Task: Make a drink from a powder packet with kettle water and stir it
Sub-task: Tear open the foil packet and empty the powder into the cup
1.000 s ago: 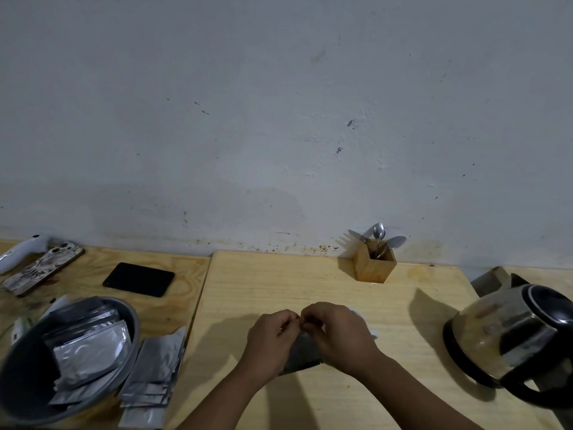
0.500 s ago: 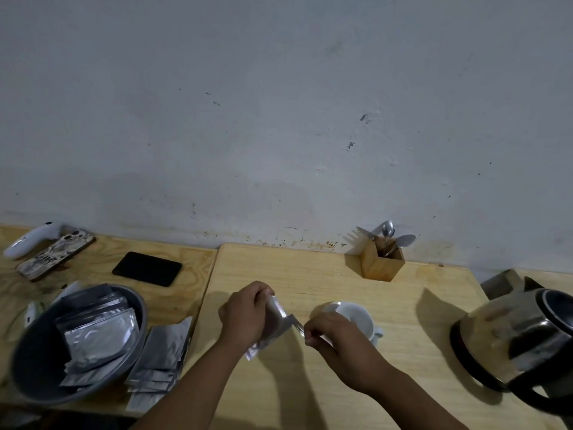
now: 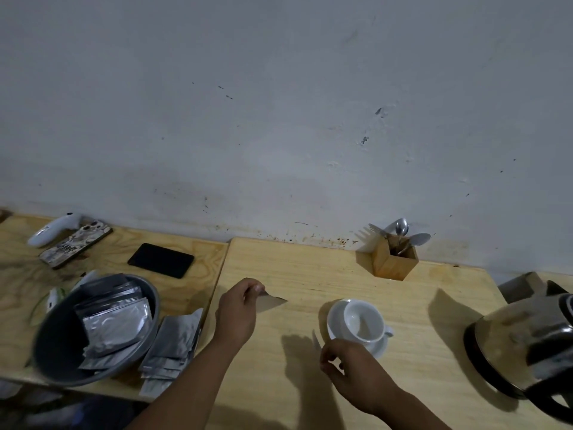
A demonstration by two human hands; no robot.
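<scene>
Left hand [image 3: 237,311] pinches a packet [image 3: 273,302], left of the cup [image 3: 364,322]; right hand [image 3: 350,366], just in front of the cup, pinches a thin torn strip [image 3: 316,338]; cup on saucer [image 3: 379,347]; kettle [image 3: 527,346] far right on the desk [image 3: 310,268].

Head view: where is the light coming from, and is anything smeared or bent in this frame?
Head view: dim; shadows of the cup, kettle and wooden holder fall leftward, so light comes from the right. Left hand, its packet and the right hand are motion-blurred. Wide-angle bending tilts the table edges; kettle smeared at the frame edge.
</scene>
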